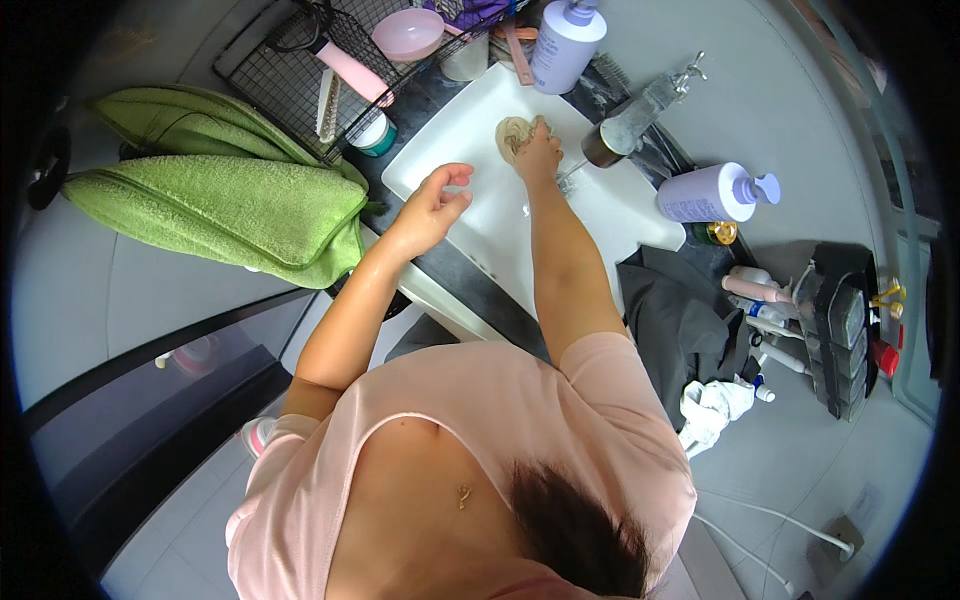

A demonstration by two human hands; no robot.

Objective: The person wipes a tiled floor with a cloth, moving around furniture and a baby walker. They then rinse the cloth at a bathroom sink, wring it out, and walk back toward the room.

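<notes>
My right hand (538, 154) is inside the white washbasin (480, 217), its fingers closed on a crumpled beige cloth (513, 136) near the basin's far side. Just right of that hand, a thin stream of water runs from the faucet (606, 144) and splashes beside my wrist. Above the basin's left rim hovers my left hand (435, 210), wet and holding nothing, with fingers loosely curled and apart. Part of the cloth is hidden behind my right fingers.
A black wire basket (262, 71) with a pink-handled brush (352, 71) and a pink bowl (409, 34) stands far left. Green towels (217, 210) hang at left. Lilac pump bottles (568, 49) flank the faucet; dark grey fabric (675, 307) lies right.
</notes>
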